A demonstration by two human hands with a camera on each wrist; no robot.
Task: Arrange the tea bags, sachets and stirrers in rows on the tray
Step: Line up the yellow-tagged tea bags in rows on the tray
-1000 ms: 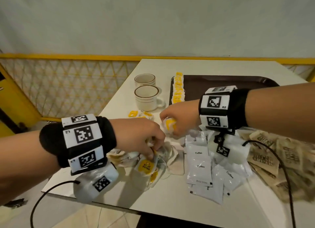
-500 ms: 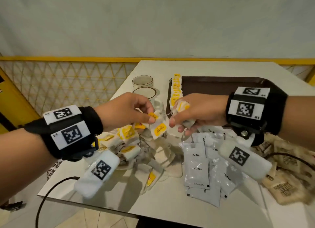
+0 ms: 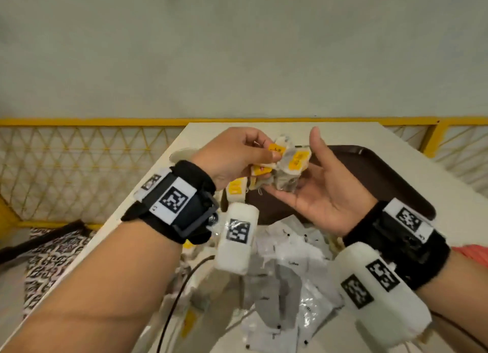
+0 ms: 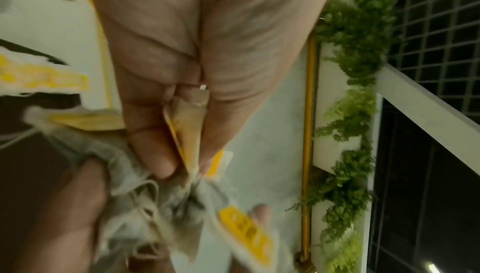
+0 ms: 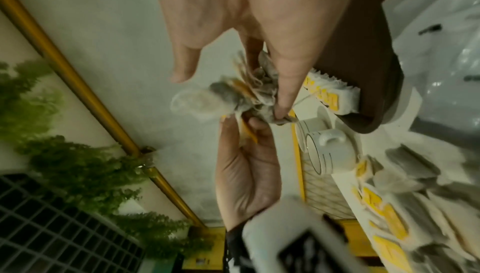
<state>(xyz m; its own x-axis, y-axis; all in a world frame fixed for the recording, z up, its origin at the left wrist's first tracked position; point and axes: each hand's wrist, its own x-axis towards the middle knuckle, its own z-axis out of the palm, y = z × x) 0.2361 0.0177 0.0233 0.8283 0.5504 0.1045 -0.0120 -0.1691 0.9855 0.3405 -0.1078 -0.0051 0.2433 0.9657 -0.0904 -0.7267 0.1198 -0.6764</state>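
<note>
Both hands are up above the tray [image 3: 390,183]. My right hand [image 3: 320,191] lies palm-up, fingers loose, cradling a tangled clump of tea bags [image 3: 286,171]. My left hand [image 3: 235,158] pinches one yellow tag [image 3: 276,148] from that clump between thumb and fingers. Coffee sachets [image 3: 287,276] lie heaped on the table [image 3: 211,130] below.

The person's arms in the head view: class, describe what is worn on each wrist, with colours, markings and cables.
Both forearms are bare, with no sleeves. Each wrist carries a wide black fabric wristband bearing white tags printed with black square code patterns. Under each hangs a white rounded camera pod with the same codes. A thin black cable trails below the left wrist.
</note>
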